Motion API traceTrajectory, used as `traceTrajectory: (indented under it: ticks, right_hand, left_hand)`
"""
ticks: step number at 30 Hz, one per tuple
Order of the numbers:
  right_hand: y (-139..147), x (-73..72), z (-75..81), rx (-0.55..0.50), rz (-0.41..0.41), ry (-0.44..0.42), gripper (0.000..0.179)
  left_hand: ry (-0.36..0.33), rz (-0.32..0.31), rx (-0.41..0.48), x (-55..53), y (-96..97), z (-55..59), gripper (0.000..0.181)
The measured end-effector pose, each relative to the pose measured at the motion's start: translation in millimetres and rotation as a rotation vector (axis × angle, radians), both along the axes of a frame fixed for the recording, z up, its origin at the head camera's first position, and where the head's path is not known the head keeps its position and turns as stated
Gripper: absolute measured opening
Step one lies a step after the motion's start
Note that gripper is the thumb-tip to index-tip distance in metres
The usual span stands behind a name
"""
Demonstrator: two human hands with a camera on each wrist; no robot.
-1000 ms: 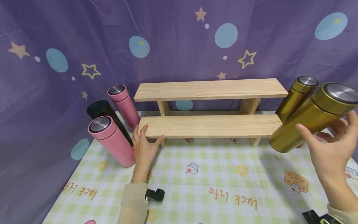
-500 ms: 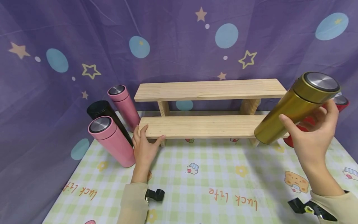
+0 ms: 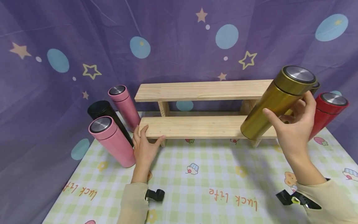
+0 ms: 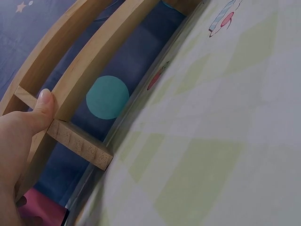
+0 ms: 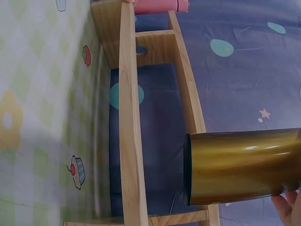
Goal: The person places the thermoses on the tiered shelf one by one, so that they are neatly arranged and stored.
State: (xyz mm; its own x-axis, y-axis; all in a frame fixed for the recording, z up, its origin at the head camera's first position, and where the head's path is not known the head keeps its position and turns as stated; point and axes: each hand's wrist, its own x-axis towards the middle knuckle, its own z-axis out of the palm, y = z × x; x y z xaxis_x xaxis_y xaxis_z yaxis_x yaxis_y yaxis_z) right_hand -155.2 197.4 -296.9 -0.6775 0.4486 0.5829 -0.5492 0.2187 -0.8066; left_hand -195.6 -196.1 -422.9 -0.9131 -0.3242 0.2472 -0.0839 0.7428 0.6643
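Observation:
A gold thermos [image 3: 269, 101] with a steel-topped lid leans in my right hand [image 3: 295, 133], thumb on one side and fingers round the other. Its base overlaps the right part of the lower board in the head view. The right wrist view shows the thermos [image 5: 244, 167] from the side, with its dark bottom rim near the boards. My left hand [image 3: 145, 151] holds the left front corner of the two-tier wooden shelf [image 3: 195, 127]. In the left wrist view its thumb [image 4: 43, 101] presses the board's front edge.
At left stand a light pink thermos [image 3: 114, 143], a black one [image 3: 101, 107] and a darker pink one [image 3: 126, 104]. A red thermos [image 3: 327, 112] stands at right, with another gold thermos [image 3: 316, 86] mostly hidden behind my right hand. A checked cloth [image 3: 173, 186] covers the table.
My right hand has carried the gold thermos leftward from the right side to over the lower board's right end, uncovering the red thermos. The left hand has stayed put.

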Motion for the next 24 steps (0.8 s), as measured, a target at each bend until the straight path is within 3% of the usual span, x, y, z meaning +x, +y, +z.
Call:
traceTrajectory:
  ticks: [16,24]
  right_hand:
    - [4.8,-31.3,-5.4,0.149,-0.011,-0.024,0.086]
    - [7.5,-40.8,-1.4,0.151,-0.003,-0.036,0.086]
  left_hand:
    - [-0.008,0.016,0.007,0.8,0.0,-1.1,0.091]
    - [-0.01,0.009,0.005,0.4,0.1,-0.8,0.091]
